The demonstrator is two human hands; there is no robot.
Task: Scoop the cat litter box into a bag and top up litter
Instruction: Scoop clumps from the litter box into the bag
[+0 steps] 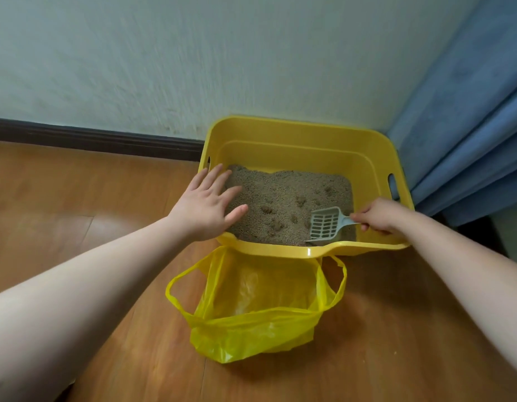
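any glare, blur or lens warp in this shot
Head view: a glare streak on the litter box front rim, soft sheen on the floor; wide-angle warp bows the baseboard; the wall looks smeared, while scoop and bag stay sharp.

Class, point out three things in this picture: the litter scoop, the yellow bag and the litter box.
litter scoop point(324, 224), head view, on its slotted blade.
yellow bag point(251, 335), head view, on its front wall.
litter box point(280, 132), head view, on its far rim.
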